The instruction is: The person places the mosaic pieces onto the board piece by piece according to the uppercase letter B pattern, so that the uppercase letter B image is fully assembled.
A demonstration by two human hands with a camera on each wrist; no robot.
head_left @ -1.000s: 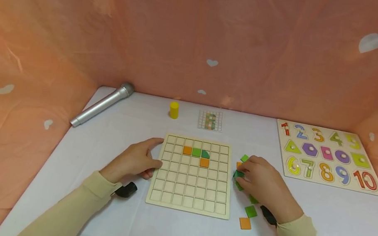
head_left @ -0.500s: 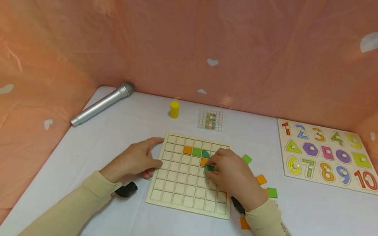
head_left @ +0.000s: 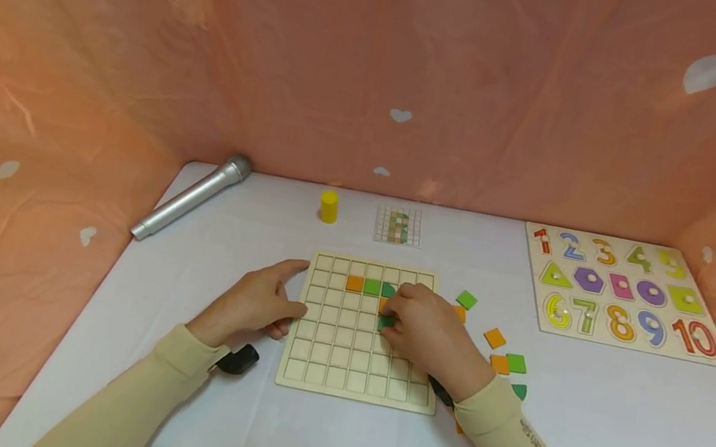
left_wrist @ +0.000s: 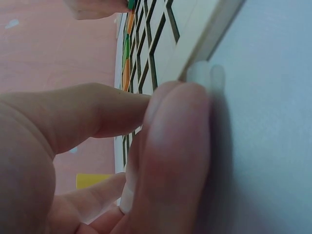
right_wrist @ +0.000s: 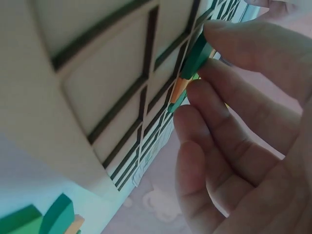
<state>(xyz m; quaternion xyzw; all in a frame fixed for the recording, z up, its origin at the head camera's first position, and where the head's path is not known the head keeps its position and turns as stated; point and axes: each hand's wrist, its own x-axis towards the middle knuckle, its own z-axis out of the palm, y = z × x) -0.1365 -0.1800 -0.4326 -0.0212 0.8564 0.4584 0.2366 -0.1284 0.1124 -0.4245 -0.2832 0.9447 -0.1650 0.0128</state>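
A pale wooden grid board (head_left: 327,375) lies flat. A row of tiles sits in it: an orange square tile (head_left: 354,284), a light green square tile (head_left: 371,287) and a dark green curved tile (head_left: 388,289), with another orange tile below, partly hidden. My right hand (head_left: 434,337) is over the board and pinches a dark green tile (right_wrist: 196,56) between thumb and fingertips, just below that orange tile. In the right wrist view it touches the grid. My left hand (head_left: 254,303) rests against the board's left edge, its thumb and forefinger spread apart along it.
Several loose orange and green tiles (head_left: 516,362) lie right of the board. Behind it are a small pattern card (head_left: 399,226) and a yellow cylinder (head_left: 328,207). A silver microphone (head_left: 189,200) lies back left, a number puzzle board (head_left: 629,295) back right.
My right hand has moved left from the loose tiles onto the board, carrying the dark green tile to below the orange one. The left hand has stayed at the board's edge.
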